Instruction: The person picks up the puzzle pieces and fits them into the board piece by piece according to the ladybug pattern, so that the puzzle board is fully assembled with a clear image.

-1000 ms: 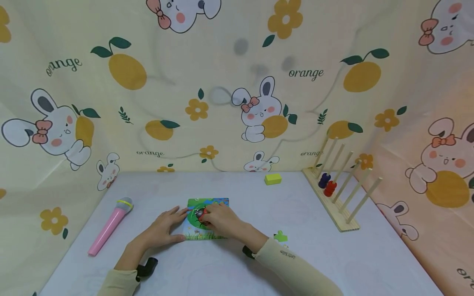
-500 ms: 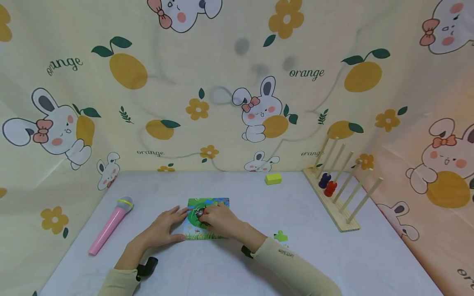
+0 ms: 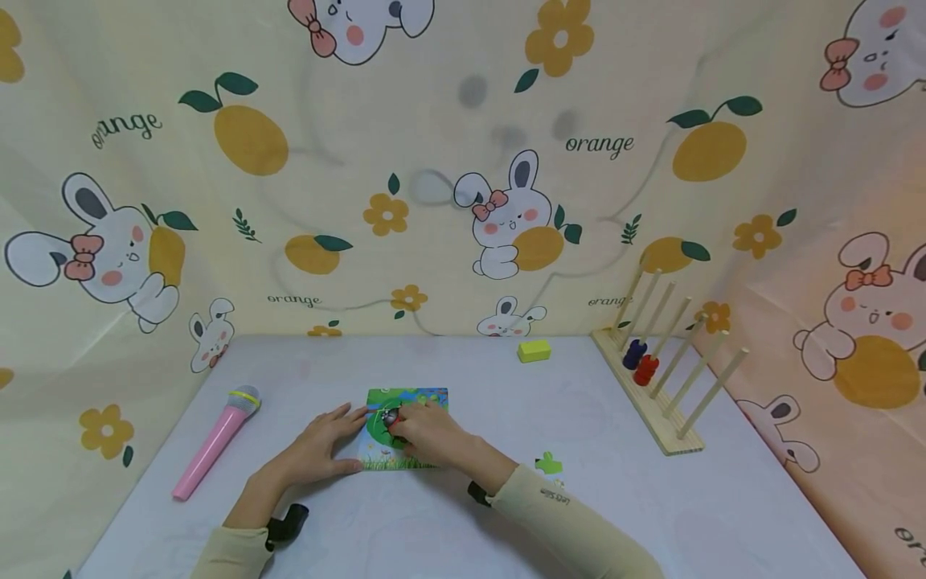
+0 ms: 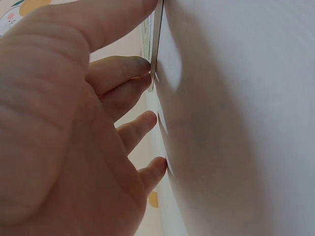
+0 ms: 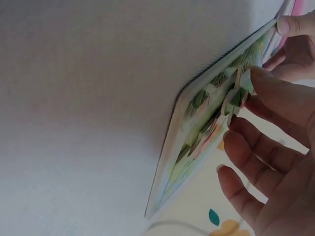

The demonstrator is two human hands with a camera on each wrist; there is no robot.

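Note:
A jigsaw puzzle board (image 3: 379, 461) with a ladybug picture on a green leaf lies flat on the table. My left hand (image 3: 318, 449) rests at its left side, fingers extended; thumb and fingertips touch the edge in the left wrist view. Over the board, my right hand (image 3: 434, 434) pinches a puzzle piece (image 5: 237, 96) between thumb and fingers. The right wrist view has this piece tilted against the board, partly hidden by the fingertips. Another green puzzle piece (image 3: 549, 462) lies loose on the table, beside the right forearm.
A pink toy microphone (image 3: 217, 442) lies at the left. Toward the back is a yellow block (image 3: 534, 351). On the right stands a wooden peg rack (image 3: 673, 414) with upright pegs, carrying dark blue beads (image 3: 634, 354) and red beads (image 3: 646, 370). A patterned curtain (image 3: 434, 121) borders the table.
The right hand and forearm have shifted very slightly left while the fingers stay at the board. The left hand and the board have kept their places.

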